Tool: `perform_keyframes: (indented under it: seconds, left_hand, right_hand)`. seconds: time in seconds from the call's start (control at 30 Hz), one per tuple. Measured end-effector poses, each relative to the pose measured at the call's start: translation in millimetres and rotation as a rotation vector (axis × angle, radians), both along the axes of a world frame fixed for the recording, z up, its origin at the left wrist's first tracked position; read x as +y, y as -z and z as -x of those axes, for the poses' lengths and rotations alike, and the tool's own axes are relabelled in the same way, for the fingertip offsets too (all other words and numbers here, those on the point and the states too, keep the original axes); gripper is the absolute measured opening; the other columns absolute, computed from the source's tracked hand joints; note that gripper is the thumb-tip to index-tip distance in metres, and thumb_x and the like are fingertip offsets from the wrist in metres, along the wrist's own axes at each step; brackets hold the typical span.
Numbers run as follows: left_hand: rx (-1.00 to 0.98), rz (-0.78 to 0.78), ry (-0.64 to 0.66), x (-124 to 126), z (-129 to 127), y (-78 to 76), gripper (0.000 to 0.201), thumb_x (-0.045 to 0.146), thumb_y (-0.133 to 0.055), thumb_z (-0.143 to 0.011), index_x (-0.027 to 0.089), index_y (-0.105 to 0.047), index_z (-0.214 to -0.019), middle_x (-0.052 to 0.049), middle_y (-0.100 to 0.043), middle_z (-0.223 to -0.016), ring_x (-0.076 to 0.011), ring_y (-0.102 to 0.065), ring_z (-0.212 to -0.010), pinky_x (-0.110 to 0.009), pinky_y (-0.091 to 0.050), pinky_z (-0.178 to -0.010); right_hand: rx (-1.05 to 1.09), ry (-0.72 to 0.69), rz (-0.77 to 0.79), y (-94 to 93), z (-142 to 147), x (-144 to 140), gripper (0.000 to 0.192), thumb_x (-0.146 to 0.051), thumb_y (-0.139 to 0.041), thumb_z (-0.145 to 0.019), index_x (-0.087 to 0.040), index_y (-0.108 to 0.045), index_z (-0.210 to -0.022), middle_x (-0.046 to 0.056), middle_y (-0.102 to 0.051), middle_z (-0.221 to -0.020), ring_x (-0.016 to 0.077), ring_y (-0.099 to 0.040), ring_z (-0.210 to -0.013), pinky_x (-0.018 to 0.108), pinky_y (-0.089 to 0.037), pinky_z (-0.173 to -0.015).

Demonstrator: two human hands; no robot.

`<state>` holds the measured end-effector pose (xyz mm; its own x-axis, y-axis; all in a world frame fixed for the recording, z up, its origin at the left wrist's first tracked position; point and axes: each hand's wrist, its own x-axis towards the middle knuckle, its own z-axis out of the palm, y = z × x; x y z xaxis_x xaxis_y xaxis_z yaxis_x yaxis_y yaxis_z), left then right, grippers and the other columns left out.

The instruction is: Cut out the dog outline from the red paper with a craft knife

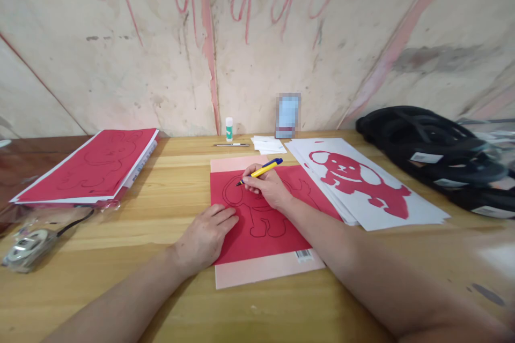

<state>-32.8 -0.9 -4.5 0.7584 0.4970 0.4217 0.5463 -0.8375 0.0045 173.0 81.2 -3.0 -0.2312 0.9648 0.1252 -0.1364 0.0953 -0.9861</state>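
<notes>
My right hand (269, 186) is closed round a yellow pen (262, 169) with blue ends, its tip at the red sheet (237, 244). Dark outlines of a dog-like animal cover that sheet, with a floppy ear by the pen tip; my right hand and forearm hide part of them. My left hand (207, 231) lies on the sheet's left edge, fingers resting on the paper and holding nothing. Beneath the sheet, a pale pink pad (257, 275) with a barcode shows at top and bottom.
White sheets (378, 163) with a red dog cut-out lie right, beside a black bag-like item (418, 139). Left are red sheets (108, 163) with a drawn rabbit and a wrapped tape dispenser (30, 246). A glue stick (229, 129), pen (232, 144) and propped phone (287, 115) line the wall.
</notes>
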Motion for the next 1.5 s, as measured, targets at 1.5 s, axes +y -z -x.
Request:
perform_keyframes:
  seconds: [1.5]
  left_hand:
    - [-0.016,0.109,0.021,-1.1,-3.1,-4.1,0.046,0.002,-0.038,-0.079,0.009,-0.061,-0.119,-0.011,-0.063,-0.123,-0.0263,-0.054,-0.106,-0.043,-0.053,-0.088]
  right_hand:
    - [-0.297,0.059,-0.186,-1.7,-12.6,-15.1,0.010,-0.027,-0.062,-0.072,-0.020,-0.055,-0.070,-0.003,-0.051,-0.060,0.0115,-0.044,-0.054,0.027,-0.034,-0.053]
